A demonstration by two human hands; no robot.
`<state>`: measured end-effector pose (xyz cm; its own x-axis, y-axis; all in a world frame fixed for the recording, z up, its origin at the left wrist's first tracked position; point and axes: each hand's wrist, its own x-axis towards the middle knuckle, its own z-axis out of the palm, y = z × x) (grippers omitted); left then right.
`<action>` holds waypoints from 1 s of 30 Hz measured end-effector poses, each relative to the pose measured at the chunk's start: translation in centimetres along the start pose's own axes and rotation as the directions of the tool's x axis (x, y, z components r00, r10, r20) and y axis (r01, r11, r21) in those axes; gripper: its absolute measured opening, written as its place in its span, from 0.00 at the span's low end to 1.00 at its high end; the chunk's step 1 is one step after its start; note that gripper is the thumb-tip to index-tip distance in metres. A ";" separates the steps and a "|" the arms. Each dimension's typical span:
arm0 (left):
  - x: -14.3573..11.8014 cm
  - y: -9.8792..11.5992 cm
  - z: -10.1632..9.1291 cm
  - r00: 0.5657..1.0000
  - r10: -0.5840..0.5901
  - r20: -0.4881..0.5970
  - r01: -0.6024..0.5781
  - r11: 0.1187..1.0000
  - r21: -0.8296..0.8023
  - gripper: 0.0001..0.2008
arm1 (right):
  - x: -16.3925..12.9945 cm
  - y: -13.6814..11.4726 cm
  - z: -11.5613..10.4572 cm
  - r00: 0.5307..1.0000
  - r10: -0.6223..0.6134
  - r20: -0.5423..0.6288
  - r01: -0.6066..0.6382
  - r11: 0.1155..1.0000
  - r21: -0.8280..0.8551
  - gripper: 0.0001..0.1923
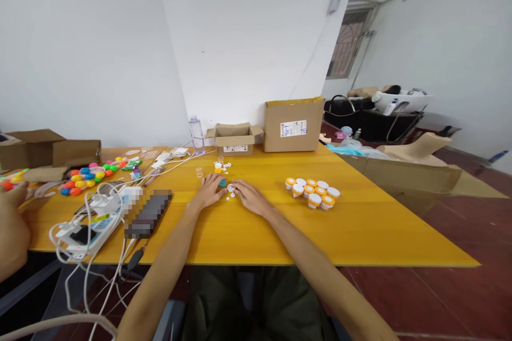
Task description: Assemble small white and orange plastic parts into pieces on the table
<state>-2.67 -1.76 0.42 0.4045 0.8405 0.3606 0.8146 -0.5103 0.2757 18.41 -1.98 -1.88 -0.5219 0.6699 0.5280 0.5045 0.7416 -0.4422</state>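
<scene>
My left hand (209, 191) lies on the table with its fingers stretched forward, beside a small teal round piece (222, 183). My right hand (251, 197) has its fingers bent in, the tips closed on the edge of a small white disc (231, 188) resting on the table. Tiny white pieces (232, 195) lie just below that disc. Farther up are more small white pieces (226, 165), a yellow ring (218, 170) and a clear ring (199, 172). To the right stands a group of small containers (314, 200) with orange and white tops.
Against the wall are an open small carton (234, 145), a larger closed carton (294, 128) and a clear bottle (196, 136). Leftward lie a power strip (94, 234) with tangled cables, a blurred dark device (148, 214) and colourful balls (82, 178). Another person's hand (12, 224) shows far left.
</scene>
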 end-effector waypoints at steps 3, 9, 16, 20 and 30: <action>0.0 -0.1 0.0 1.000 -0.006 -0.008 0.006 1.000 0.012 0.16 | 0.0 -0.4 -0.3 1.000 -0.009 0.020 0.009 1.000 -0.027 0.14; 0.0 -0.1 -0.2 1.000 0.009 -0.010 -0.009 1.000 0.023 0.14 | 0.0 -1.1 -0.7 0.998 -0.002 0.061 0.008 0.996 -0.093 0.12; 0.0 -0.3 0.0 0.999 0.026 -0.037 -0.025 0.999 0.023 0.12 | 0.0 -1.4 -0.9 0.997 0.017 0.079 -0.004 0.987 -0.160 0.12; 0.1 -0.1 -0.1 0.998 0.012 -0.054 -0.010 1.000 0.029 0.09 | 0.0 -1.5 -0.9 0.997 0.026 0.079 -0.012 0.984 -0.179 0.12; 0.2 0.4 -0.8 0.996 -0.048 -0.078 0.051 0.998 0.032 0.05 | 0.0 -1.6 -0.8 0.992 0.107 0.073 -0.084 0.961 -0.265 0.13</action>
<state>-2.60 -1.94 1.36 0.3311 0.8473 0.4152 0.8472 -0.4607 0.2646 18.19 -3.24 -0.58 -0.5139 0.7460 0.4236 0.7107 0.6468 -0.2768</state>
